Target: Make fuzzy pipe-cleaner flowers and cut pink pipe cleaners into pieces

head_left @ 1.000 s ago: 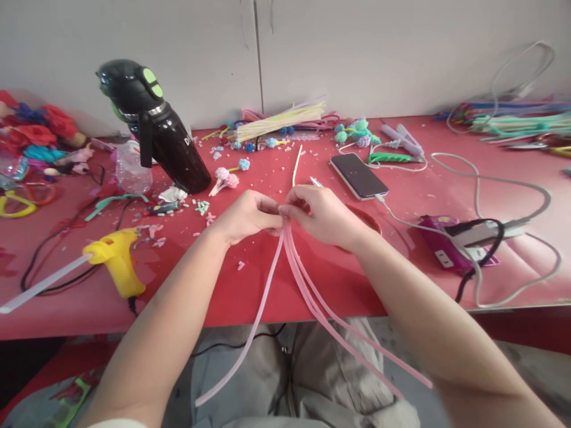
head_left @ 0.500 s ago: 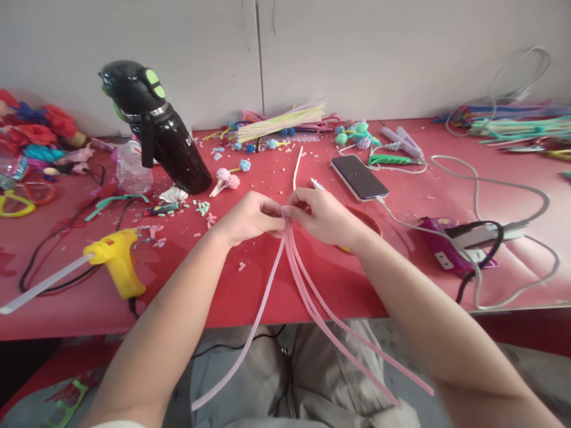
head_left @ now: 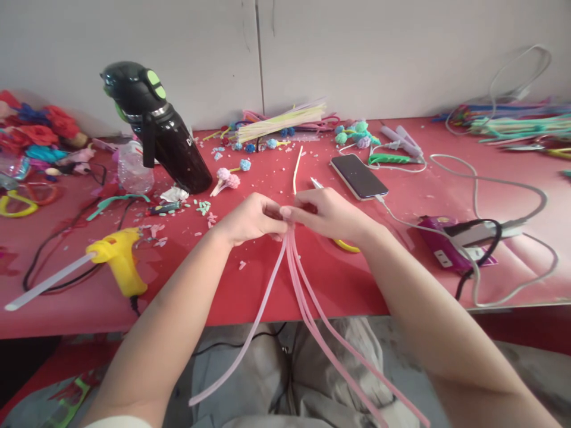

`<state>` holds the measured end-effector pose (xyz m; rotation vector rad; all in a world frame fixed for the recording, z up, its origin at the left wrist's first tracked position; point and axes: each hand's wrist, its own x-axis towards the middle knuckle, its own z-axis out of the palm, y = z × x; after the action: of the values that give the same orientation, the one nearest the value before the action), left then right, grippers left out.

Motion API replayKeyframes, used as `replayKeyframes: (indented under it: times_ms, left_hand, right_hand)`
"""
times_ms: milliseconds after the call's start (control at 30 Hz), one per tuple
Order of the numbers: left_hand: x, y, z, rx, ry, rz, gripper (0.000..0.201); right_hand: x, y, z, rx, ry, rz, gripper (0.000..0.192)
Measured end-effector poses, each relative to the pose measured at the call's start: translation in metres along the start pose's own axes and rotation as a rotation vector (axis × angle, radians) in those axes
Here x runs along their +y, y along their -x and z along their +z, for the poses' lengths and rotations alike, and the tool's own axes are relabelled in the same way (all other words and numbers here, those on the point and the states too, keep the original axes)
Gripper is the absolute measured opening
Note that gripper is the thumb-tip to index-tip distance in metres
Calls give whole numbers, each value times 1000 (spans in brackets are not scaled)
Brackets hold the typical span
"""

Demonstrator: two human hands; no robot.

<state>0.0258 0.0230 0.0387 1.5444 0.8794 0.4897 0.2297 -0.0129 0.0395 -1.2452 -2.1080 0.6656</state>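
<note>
Red covered the whole table (head_left: 267, 285), which ran wall to wall beneath a pale panelled backdrop. I saw one black handheld vacuum (head_left: 156, 128) leaning at the back left, the biggest item on it. One yellow glue gun (head_left: 118, 261) lay near the front left edge with a clear stick poking out of its rear. One dark phone (head_left: 359, 176) rested face up right of centre, a cable plugged into it. One purple power strip (head_left: 450, 246) sat farther right under grey and black cords. One loose bundle of pale yellow strands (head_left: 285, 122) lay along the back.

My left hand (head_left: 252, 220) and right hand (head_left: 332, 214) met fingertip to fingertip above the middle of the table, both pinched shut on the top ends of the pink strands (head_left: 307, 297). I counted four of them, though they overlapped near my fingers. They fanned downward past the table's front edge and over my lap, one veering left, three trailing right.
</note>
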Motion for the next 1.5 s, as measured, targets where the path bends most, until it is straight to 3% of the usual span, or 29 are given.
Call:
replayKeyframes:
  times_ms: [233, 467, 767, 933, 1100, 1267, 1400, 1500]
  left_hand:
    - [1, 0, 1, -54, -25, -69, 5]
    - [-1, 0, 3, -70, -132, -113, 9]
    - [-2, -3, 1, -123, 9, -109, 9]
    - [-2, -3, 1, -136, 28, -99, 9]
    - [-3, -2, 0, -96, 5, -72, 6]
    - [-3, -3, -7, 6, 60, 72, 6]
    - [-4, -4, -13, 119, 107, 212, 17]
    - [-4, -4, -14, 168, 129, 268, 21]
  right_hand:
    - [0, -2, 7, -114, 36, -114, 41]
    - [2, -1, 9, -154, 101, -43, 31]
    - [1, 0, 9, -133, -27, -104, 30]
    - [1, -2, 8, -142, -72, -43, 29]
    - [-2, -2, 4, -159, -36, 27, 35]
    - [4, -2, 2, -42, -124, 83, 59]
    - [4, -1, 7, -216, -350, 92, 67]
    - [0, 0, 15, -232, -457, 82, 68]
